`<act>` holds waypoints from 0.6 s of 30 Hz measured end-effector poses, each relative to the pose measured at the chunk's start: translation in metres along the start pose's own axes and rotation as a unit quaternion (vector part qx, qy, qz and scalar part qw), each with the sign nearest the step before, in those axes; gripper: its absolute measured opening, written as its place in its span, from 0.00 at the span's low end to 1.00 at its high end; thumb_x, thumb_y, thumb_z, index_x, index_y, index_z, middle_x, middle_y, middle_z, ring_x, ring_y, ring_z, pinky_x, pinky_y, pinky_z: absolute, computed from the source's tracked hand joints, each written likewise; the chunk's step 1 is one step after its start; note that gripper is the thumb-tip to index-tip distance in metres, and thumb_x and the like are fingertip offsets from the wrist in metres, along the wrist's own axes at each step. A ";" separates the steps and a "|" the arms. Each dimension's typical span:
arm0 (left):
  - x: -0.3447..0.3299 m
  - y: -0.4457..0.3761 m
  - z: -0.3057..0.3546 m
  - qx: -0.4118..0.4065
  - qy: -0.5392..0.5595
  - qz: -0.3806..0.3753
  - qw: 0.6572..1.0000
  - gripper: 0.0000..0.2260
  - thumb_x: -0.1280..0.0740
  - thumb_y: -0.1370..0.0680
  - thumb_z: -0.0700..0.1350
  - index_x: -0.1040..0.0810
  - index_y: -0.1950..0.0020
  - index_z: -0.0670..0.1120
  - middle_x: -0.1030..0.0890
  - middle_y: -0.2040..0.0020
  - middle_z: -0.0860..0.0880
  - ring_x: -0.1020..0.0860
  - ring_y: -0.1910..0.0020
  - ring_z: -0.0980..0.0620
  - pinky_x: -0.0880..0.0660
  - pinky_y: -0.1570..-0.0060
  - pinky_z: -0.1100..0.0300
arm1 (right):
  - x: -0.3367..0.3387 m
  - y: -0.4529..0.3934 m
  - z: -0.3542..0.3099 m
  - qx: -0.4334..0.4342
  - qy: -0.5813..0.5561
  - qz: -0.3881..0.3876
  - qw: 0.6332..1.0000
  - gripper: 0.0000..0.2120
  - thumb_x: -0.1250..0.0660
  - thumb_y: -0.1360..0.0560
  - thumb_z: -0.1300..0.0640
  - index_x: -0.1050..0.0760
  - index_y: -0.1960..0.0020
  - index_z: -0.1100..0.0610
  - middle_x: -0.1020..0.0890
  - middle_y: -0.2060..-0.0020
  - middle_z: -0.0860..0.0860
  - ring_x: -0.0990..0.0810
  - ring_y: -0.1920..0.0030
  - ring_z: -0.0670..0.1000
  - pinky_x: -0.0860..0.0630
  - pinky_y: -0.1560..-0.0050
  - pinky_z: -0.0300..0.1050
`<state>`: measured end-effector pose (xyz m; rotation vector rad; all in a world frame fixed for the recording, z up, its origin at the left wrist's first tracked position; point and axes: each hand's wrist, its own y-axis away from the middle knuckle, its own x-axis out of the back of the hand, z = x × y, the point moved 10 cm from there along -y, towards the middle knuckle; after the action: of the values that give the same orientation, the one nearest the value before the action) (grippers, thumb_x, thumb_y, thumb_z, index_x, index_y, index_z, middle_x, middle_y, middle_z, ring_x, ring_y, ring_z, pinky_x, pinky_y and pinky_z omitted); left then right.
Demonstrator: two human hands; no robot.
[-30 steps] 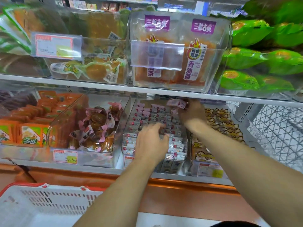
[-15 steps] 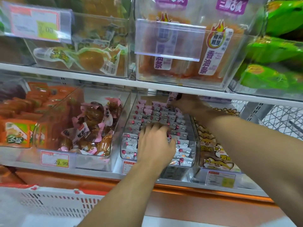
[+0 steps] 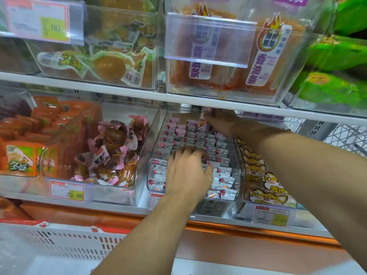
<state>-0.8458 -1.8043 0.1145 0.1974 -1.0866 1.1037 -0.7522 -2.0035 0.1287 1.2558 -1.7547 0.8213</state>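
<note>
We saw a white shelf board (image 3: 119,92) run across the view. Above its middle stood a clear bin of orange strip packs (image 3: 228,76), above its right end green bags (image 3: 335,54), and above its left part vacuum-sealed yellow snacks (image 3: 107,64). Under its left part lay brown snacks in pink wrappers (image 3: 111,151) and orange packs (image 3: 23,143); under its right, fox-print packs (image 3: 264,183). Well below it stood a white basket (image 3: 59,243).

Your left hand (image 3: 186,173), centre of frame, is bare. The left forearm (image 3: 143,235) runs uncovered to the bottom edge. Your right hand (image 3: 220,121), upper centre, is likewise bare. The right forearm (image 3: 307,165) runs uncovered to the right edge.
</note>
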 end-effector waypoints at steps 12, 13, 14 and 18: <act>-0.001 0.000 -0.003 0.011 0.008 -0.002 1.000 0.17 0.32 0.22 0.57 0.20 0.36 0.51 0.20 0.38 0.52 0.28 0.35 0.49 0.34 0.30 0.49 | 0.016 0.003 -0.008 0.069 0.026 0.024 0.997 0.11 0.41 0.16 0.52 0.31 0.57 0.47 0.23 0.67 0.44 0.22 0.69 0.35 0.32 0.65 0.32; -0.001 0.000 -0.003 0.011 0.006 -0.004 1.000 0.17 0.32 0.22 0.57 0.20 0.36 0.51 0.20 0.38 0.52 0.28 0.35 0.49 0.34 0.30 0.49 | 0.017 0.006 -0.007 0.066 0.028 0.025 0.997 0.11 0.42 0.16 0.52 0.29 0.56 0.49 0.22 0.66 0.45 0.22 0.68 0.37 0.32 0.63 0.34; -0.002 0.000 -0.003 0.011 0.004 -0.004 1.000 0.17 0.32 0.22 0.57 0.20 0.36 0.51 0.20 0.38 0.52 0.28 0.35 0.49 0.34 0.30 0.49 | 0.018 0.009 -0.008 0.069 0.032 0.029 0.997 0.10 0.43 0.15 0.51 0.26 0.52 0.52 0.20 0.63 0.46 0.21 0.64 0.39 0.29 0.60 0.37; -0.002 0.000 -0.001 0.013 -0.001 -0.009 1.000 0.17 0.32 0.22 0.57 0.21 0.36 0.51 0.20 0.38 0.52 0.28 0.35 0.48 0.34 0.29 0.48 | 0.014 0.016 -0.002 0.028 0.055 0.008 0.998 0.21 0.49 0.15 0.45 0.22 0.46 0.55 0.15 0.59 0.50 0.16 0.55 0.50 0.21 0.46 0.50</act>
<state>-0.8450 -1.8055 0.1123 0.2282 -1.0703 1.1027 -0.7698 -2.0029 0.1413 1.2106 -1.6666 0.9370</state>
